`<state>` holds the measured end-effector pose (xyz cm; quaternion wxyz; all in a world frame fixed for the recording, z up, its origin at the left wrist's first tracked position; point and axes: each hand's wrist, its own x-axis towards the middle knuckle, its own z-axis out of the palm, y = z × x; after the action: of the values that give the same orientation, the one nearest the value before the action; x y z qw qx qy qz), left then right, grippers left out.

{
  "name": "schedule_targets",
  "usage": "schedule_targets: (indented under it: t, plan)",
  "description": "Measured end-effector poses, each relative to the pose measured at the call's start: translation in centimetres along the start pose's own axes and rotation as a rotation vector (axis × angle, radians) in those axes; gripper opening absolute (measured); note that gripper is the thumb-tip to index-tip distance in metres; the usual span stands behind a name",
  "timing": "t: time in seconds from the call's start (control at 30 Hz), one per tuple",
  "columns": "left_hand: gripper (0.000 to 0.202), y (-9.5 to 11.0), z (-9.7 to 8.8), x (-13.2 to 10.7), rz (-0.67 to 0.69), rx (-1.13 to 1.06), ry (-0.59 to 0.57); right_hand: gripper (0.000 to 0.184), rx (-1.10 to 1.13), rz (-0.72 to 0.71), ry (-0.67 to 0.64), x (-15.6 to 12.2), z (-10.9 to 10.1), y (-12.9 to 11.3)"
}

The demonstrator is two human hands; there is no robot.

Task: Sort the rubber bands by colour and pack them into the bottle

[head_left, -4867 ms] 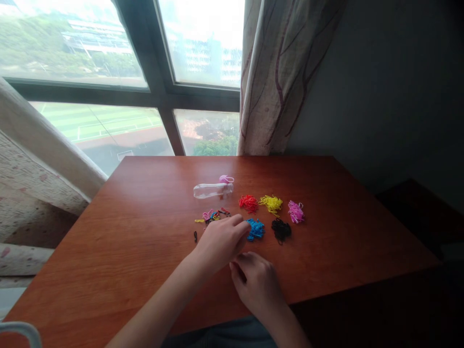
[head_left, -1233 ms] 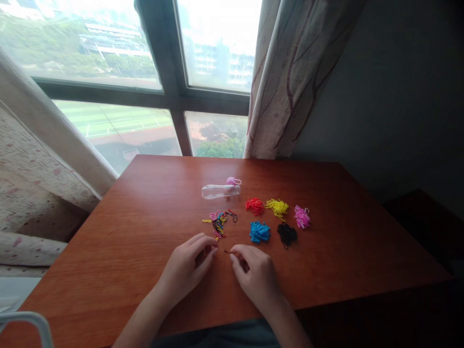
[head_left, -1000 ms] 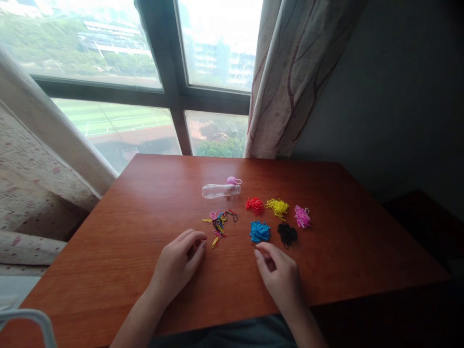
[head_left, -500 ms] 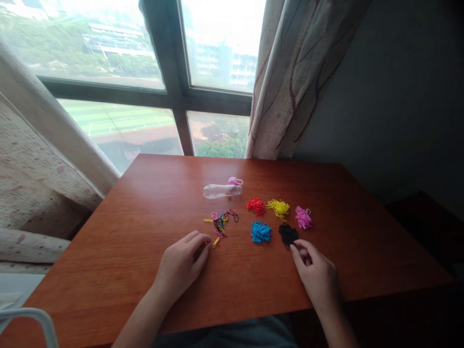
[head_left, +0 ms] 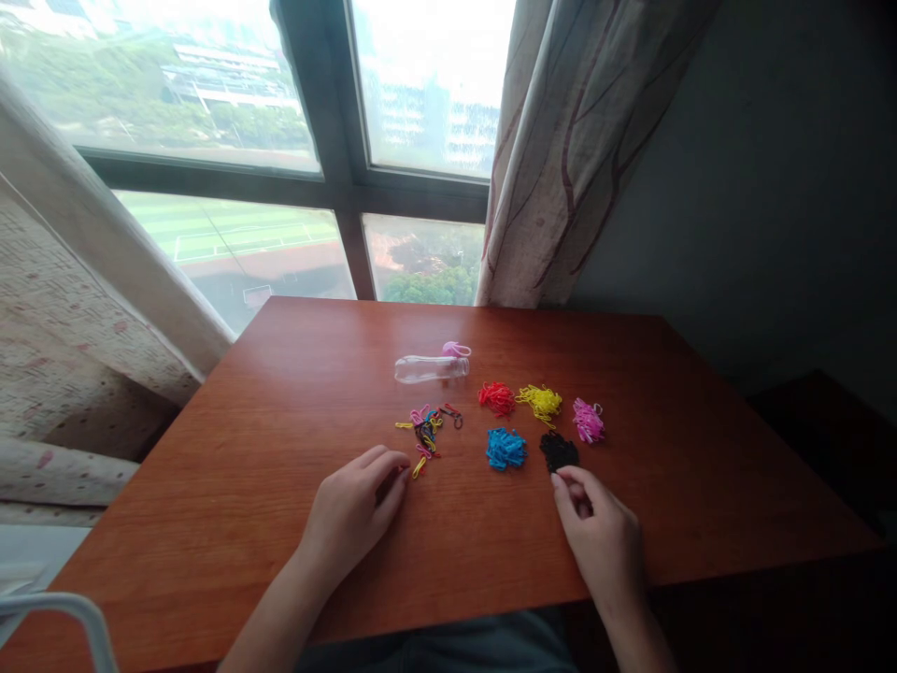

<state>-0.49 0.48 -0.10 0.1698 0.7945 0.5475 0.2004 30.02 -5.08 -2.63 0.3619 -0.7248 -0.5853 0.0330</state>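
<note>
Small elastic bands lie sorted on the wooden table (head_left: 280, 393) in red (head_left: 497, 397), yellow (head_left: 540, 402), pink (head_left: 587, 421), blue (head_left: 505, 449) and black (head_left: 559, 451) piles. A mixed pile (head_left: 426, 430) lies to their left. My left hand (head_left: 354, 509) rests on the table just below the mixed pile, fingers curled over the thumb, and what they cover is hidden. My right hand (head_left: 599, 537) has thumb and forefinger pinched at the near edge of the black pile. I cannot see whether a band sits between them.
A clear bottle (head_left: 429, 368) lies on its side behind the mixed pile, with a pink cap (head_left: 456, 349) beside its mouth. Curtains hang at the left (head_left: 77, 308) and at the back right (head_left: 561, 150) of the window. A white chair rail (head_left: 63, 612) shows at the lower left.
My hands were together in front of the mixed pile. The right hand then swept right past the blue pile to the black pile and has drawn back a little. The left hand barely moved.
</note>
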Motion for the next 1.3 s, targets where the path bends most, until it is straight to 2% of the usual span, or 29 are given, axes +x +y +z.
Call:
schedule_targets:
  t: [0.2,0.4,0.53,0.8,1.3]
  plan:
    - [0.017,0.0,0.2,0.2,0.003,-0.009,0.01,0.02,0.172,-0.156,-0.182,-1.0,2.8,-4.6]
    - [0.017,0.0,0.2,0.2,-0.011,-0.001,-0.006,0.014,0.194,-0.27,-0.343,-0.9,4.7,-8.0]
    - [0.018,0.1,0.1,0.1,-0.012,0.006,-0.014,0.013,0.194,-0.249,-0.39,-0.7,4.7,-8.2]
    - [0.013,0.3,0.0,0.1,0.01,0.053,-0.04,0.013,0.215,-0.242,-0.402,-0.8,4.5,-8.0]
    - [0.017,0.1,0.4,0.2,0.013,0.132,-0.028,0.013,0.208,-0.243,-0.413,-0.7,4.6,-8.0]
